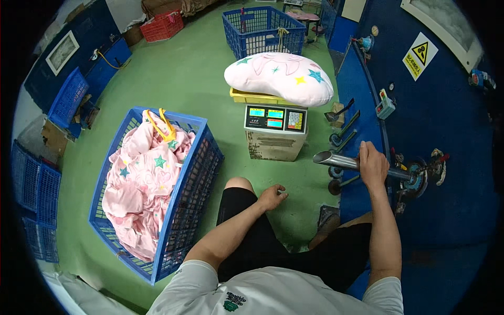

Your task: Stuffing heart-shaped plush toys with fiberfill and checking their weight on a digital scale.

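My right hand (pixel 374 164) is closed around a shiny metal tube (pixel 338 160) with a slanted open end, which sticks out from the blue machine wall at right. My left hand (pixel 272 198) hangs in front of my left knee, its fingers curled; whatever they may hold is too small to make out. Left of it stands a blue plastic crate (pixel 173 220) heaped with pink plush covers (pixel 142 178) printed with stars. Ahead, a plump, stuffed pink cushion (pixel 278 79) with coloured stars lies on a yellow tray (pixel 252 97) atop a digital scale (pixel 275 131).
Several pedals and levers (pixel 341 137) stand along the base of the blue machine (pixel 436 173). A small switch box (pixel 385 105) is fixed to its wall. Farther off are another blue crate (pixel 262 31) and a red crate (pixel 161 27). More blue crates (pixel 39 189) line the left side.
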`<state>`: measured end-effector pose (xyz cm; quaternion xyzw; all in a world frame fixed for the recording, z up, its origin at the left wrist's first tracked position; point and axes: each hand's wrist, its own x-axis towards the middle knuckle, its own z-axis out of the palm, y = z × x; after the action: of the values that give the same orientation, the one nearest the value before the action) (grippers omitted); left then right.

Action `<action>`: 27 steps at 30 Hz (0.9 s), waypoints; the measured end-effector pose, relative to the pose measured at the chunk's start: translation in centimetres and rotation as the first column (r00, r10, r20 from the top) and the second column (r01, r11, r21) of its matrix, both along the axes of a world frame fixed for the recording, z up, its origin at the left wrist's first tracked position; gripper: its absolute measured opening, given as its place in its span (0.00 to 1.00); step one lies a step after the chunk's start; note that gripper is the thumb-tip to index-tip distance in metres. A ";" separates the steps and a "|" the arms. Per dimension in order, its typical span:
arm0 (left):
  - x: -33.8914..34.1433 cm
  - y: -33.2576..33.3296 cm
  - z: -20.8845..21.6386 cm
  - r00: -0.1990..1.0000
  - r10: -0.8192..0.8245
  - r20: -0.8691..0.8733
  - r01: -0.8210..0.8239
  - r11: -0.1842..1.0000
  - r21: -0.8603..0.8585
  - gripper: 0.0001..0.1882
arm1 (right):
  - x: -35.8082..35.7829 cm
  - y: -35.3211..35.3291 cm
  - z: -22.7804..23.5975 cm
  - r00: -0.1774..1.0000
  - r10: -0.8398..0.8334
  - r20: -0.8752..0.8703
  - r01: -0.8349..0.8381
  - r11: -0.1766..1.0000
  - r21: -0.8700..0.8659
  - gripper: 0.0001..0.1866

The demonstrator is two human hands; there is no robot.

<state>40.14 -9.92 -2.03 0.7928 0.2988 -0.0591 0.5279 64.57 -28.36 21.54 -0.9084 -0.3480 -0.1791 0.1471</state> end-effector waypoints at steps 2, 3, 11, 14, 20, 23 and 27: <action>0.3 0.2 0.0 0.999 0.031 0.025 -0.029 0.997 -0.069 0.23 | 0.1 0.0 -0.1 1.000 0.000 -0.007 0.000 1.000 0.004 0.23; 0.4 0.4 0.0 0.997 0.065 0.049 -0.057 0.989 -0.138 0.23 | 0.2 0.0 -0.1 1.000 0.002 -0.013 -0.002 1.000 0.008 0.23; 6.8 3.0 10.4 0.887 0.395 0.238 -0.216 0.812 -0.542 0.26 | 0.2 -0.3 -0.2 1.000 -0.002 0.004 0.002 1.000 0.007 0.23; 11.7 5.6 15.2 0.727 0.624 0.285 -0.331 0.683 -0.651 0.40 | -0.2 0.2 0.1 0.999 0.026 0.022 -0.027 0.999 0.036 0.23; 20.1 9.6 24.1 0.444 0.875 0.190 -0.295 0.343 -0.892 0.44 | -0.1 0.2 0.4 1.000 0.002 0.001 -0.002 1.000 0.013 0.23; 22.9 12.0 22.6 0.327 0.941 0.086 -0.284 0.184 -0.941 0.34 | -0.7 0.8 0.4 0.999 0.035 0.010 -0.035 0.999 0.032 0.22; 23.4 12.4 20.0 0.304 0.923 0.236 -0.376 0.343 -0.861 0.24 | 0.8 -0.4 -0.9 1.000 -0.001 0.007 0.001 1.000 0.010 0.22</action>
<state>63.51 2.52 17.99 0.2746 0.3483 0.3913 0.8064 65.33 -28.80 20.64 -0.9073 -0.3470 -0.1840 0.1503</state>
